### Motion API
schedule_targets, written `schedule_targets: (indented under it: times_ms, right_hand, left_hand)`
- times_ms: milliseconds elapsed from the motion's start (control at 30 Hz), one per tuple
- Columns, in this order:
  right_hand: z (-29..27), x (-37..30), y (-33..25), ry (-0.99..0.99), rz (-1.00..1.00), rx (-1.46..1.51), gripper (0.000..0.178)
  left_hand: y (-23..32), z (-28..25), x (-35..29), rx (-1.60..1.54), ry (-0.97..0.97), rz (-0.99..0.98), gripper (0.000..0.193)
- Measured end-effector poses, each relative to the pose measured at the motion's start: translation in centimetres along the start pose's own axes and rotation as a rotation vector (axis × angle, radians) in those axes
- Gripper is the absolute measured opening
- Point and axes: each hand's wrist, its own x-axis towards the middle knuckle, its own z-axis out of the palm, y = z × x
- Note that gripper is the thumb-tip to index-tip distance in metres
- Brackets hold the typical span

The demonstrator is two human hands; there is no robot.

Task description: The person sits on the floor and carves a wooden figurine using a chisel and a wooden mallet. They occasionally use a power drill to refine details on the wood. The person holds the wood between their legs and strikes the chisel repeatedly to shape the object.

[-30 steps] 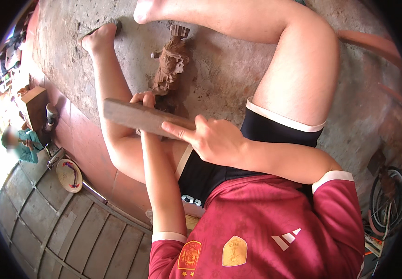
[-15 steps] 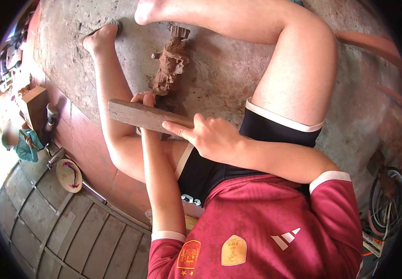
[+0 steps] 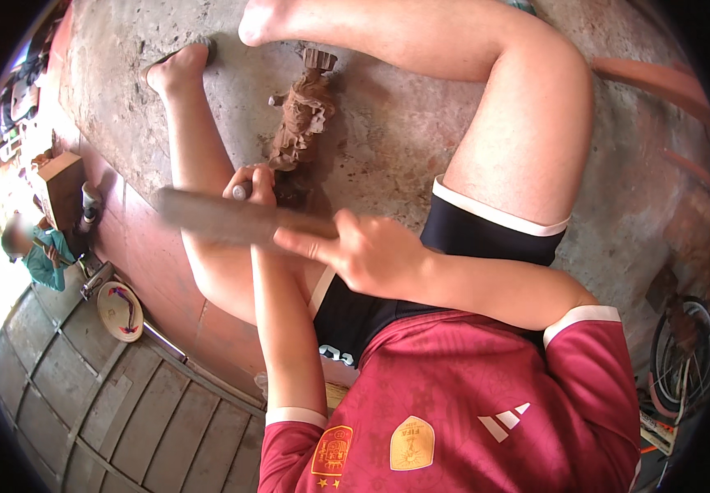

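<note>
My right hand (image 3: 381, 256) grips one end of a flat wooden bat-like mallet (image 3: 219, 217), its forefinger laid along the wood. The mallet is smeared by motion and passes over my left wrist. My left hand (image 3: 255, 181) is closed round a chisel (image 3: 242, 191); only its round dull butt end shows by the thumb, the blade being hidden. Just beyond that hand a brown carved wooden figure (image 3: 301, 119) lies on the concrete floor between my legs, its blocky base pointing away from me. The figure's near end is partly hidden by my left hand.
My bare legs (image 3: 527, 140) flank the figure. Leftward lie a conical hat (image 3: 120, 311), a metal panel (image 3: 158, 394) and a cardboard box (image 3: 61, 191), with a person in green (image 3: 49, 259) near it. A spoked wheel (image 3: 684, 353) stands at right.
The mallet has swung left and its free end has dropped slightly toward me. My left hand has turned a little, so the chisel's butt end now shows. The carved figure has barely moved.
</note>
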Motion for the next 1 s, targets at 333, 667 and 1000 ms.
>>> schedule_targets:
  times_ms: [333,667,1000]
  right_hand:
    - [0.1,0.2,0.8,-0.095,0.138,-0.016,0.069]
    - [-2.1,0.8,-0.4,0.108,-0.046,0.065,0.078]
    - [-0.9,0.2,0.3,0.082,-0.12,0.012,0.077]
  left_hand:
    - [-5.6,0.4,-0.6,0.171,0.078,0.114,0.019]
    - [-10.2,1.8,-0.9,0.028,0.081,0.04,0.018]
    - [-7.7,2.7,-0.3,0.004,0.191,-0.041,0.022]
